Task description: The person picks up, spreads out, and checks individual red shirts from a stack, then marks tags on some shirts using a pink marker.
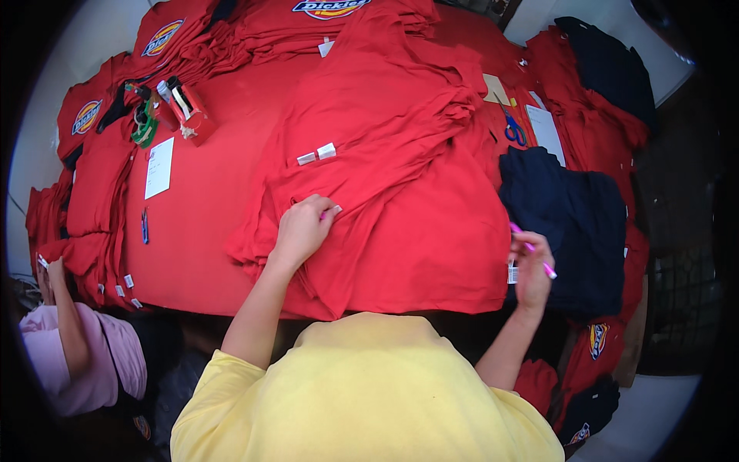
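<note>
L hand (304, 227) pinching red shirt (385, 192); R hand (531, 269) gripping 1 pink pen (531, 248); 2 white tags (317, 154).

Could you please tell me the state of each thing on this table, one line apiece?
left hand: pinching a fold of the red shirt pile
right hand: gripping a pink pen
red shirt pile: stacked, rumpled, white tags showing
navy garments: heaped loosely
scissors: lying flat, blades shut
tape dispenser: lying on its side
white paper: flat on the table
</note>
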`<state>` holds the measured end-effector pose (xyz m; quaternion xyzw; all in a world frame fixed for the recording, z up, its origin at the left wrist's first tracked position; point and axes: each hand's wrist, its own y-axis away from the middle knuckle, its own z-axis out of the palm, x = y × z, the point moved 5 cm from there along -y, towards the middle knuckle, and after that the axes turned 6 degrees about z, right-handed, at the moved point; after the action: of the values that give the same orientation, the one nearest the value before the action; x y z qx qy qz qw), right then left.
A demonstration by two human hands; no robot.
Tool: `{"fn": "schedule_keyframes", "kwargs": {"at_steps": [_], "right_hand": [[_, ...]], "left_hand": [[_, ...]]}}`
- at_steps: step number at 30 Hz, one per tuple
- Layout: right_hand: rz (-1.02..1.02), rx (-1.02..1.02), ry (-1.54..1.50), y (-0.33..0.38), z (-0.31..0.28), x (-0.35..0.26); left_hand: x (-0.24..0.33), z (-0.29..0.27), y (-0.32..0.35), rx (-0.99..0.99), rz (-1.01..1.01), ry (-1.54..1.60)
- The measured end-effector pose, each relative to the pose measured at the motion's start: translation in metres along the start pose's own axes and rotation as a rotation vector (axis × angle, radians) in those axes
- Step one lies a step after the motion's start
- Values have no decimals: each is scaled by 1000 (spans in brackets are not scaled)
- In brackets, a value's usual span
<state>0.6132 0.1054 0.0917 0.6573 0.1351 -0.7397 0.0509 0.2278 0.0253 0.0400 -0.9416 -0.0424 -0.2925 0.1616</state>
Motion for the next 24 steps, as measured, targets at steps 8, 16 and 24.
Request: {"fn": "schedule_keyframes", "kwargs": {"at_steps": [8, 16, 24], "right_hand": [[-133, -258, 257, -13, 168, 12], [-241, -288, 272, -31, 218, 25], [19, -346, -109, -31, 221, 49]], "left_hand": [[7, -20, -7, -203, -456, 881], [24, -20, -2, -248, -385, 859], [42, -30, -14, -252, -273, 790]]}}
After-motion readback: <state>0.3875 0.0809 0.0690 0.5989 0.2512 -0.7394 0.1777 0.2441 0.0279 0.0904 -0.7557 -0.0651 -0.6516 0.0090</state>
